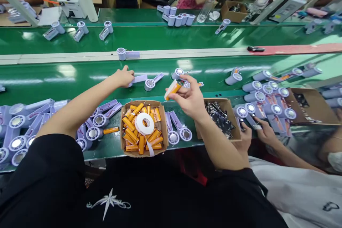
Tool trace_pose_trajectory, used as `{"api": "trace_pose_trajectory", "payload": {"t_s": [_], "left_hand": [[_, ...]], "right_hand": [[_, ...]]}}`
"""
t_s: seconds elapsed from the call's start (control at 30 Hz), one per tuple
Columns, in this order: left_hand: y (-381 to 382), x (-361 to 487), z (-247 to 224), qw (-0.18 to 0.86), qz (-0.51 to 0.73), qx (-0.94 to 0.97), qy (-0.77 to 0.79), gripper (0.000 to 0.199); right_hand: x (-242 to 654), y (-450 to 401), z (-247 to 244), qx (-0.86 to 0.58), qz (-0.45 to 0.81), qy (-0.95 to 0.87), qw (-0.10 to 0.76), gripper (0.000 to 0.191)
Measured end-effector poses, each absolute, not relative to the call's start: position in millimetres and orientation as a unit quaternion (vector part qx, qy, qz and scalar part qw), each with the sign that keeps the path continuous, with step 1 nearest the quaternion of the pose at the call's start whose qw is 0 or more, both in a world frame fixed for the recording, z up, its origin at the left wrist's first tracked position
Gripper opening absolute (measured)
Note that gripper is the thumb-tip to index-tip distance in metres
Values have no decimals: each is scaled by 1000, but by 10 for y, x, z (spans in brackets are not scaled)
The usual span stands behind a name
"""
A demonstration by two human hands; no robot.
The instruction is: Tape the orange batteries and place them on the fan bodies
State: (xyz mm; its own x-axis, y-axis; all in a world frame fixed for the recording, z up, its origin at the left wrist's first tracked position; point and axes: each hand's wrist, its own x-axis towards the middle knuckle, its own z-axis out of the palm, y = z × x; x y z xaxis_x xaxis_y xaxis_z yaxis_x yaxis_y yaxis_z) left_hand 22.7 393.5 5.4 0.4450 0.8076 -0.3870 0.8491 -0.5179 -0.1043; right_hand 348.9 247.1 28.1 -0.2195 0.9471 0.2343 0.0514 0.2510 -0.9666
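Battery (173,90): orange with a white patch, any print too small to read. Shirt (109,199) has a white star graphic; dark mark on the co-worker's white shirt (301,192) illegible from here. Battery sits at the right hand's (189,98) fingertips, tilted, pinched between thumb and fingers, grip nearly closed. It's up in front of the palm, near the belt's (66,92) near edge. Left hand (124,77) is over the belt, fingers partly curled at one end of a purple housing (140,78); can't tell if it's gripping. Box (165,124) of loose orange batteries lies between the forearms, tape roll (138,124) on top.
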Motion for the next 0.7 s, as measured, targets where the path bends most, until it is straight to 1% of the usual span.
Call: {"api": "trace_pose_trajectory", "payload": {"t_s": [0.13,0.3,0.43,0.5,0.57,0.7], "left_hand": [[3946,296,-107,116,-219,832,496,53],[3890,246,-250,102,-201,818,529,51],[3935,29,-225,105,-185,818,535,37],[3998,-34,-177,122,-179,820,529,29],[4047,-54,-136,138,-161,821,530,27],[4020,-12,-141,127,-116,814,555,37]], "right_hand": [[3086,2911,302,-370,452,-673,453,61],[2835,3120,317,-376,473,-664,440,57],[2693,3359,74,-366,462,-700,403,49],[2574,3512,-85,-375,440,-732,360,46],[2445,3645,-211,-397,396,-772,301,45],[2254,3788,-320,-436,287,-836,168,48]]}}
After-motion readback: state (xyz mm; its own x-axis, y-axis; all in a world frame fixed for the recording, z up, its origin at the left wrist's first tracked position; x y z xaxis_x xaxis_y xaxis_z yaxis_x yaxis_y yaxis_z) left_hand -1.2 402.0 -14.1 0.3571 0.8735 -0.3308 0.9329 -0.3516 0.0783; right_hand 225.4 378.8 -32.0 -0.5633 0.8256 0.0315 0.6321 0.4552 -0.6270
